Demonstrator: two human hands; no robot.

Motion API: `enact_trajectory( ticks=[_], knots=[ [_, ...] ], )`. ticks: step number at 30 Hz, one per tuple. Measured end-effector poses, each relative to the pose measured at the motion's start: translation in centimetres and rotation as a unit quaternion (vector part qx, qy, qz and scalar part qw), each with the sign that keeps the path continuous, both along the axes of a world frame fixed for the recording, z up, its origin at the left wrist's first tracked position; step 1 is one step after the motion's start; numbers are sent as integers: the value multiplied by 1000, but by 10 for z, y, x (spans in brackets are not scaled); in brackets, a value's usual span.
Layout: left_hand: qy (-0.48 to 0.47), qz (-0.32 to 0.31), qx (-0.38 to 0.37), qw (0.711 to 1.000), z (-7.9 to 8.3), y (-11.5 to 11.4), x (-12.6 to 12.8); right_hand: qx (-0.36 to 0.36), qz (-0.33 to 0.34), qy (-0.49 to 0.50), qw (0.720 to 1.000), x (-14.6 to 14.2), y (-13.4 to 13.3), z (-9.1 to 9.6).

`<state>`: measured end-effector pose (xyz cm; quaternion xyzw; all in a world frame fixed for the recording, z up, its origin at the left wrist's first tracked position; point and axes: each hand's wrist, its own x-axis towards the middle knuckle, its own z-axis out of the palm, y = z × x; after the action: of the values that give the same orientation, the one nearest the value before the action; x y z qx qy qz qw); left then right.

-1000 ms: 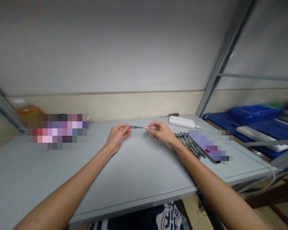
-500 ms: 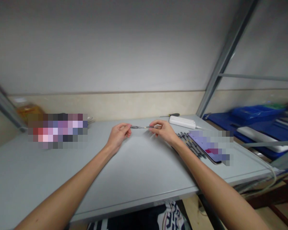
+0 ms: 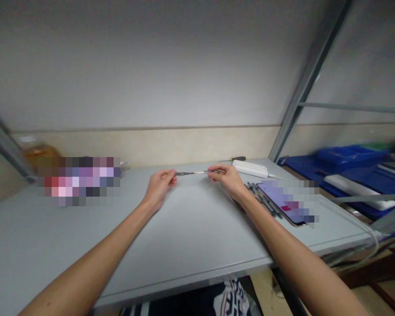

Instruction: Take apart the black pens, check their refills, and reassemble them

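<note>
The left hand [image 3: 159,186] has its grip pinched shut on one end of a thin pen [image 3: 186,173]. The right hand [image 3: 228,181] does the same at the other end, so its grip is holding the pen too. The pen is almost level between the two hands, over the gray bench [image 3: 184,232]. It looks gray near the left hand and has a thin yellowish bit near the right hand. I cannot tell if it is all one piece. Next to the right arm [image 3: 283,239], more pens [image 3: 266,202] lie side by side on the bench, and the arm hides some of them. Just beside them is a flat phone [image 3: 273,195] with a purple screen, partly covered by fuzzy squares. A long white block [image 3: 250,168] with a white cord [image 3: 276,177] sits behind the right hand. Near that block is a screwdriver [image 3: 238,158] with a dark handle. Far over on the left, big colored squares hide something, and a bottle [image 3: 41,152] with orange-brown stuff stands near it.
</note>
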<state>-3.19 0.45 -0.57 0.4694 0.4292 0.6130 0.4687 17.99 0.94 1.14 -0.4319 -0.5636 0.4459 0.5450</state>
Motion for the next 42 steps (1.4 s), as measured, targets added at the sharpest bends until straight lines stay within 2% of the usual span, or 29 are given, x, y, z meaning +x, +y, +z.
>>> enact_trajectory(
  ticks=[11, 42],
  knots=[
    [-1, 37, 2, 999, 4, 2, -9, -24, -39, 36, 998, 4, 4, 2],
    [6, 21, 6, 1000, 3, 1, -8, -25, -9, 43, 999, 5, 5, 0]
  ],
)
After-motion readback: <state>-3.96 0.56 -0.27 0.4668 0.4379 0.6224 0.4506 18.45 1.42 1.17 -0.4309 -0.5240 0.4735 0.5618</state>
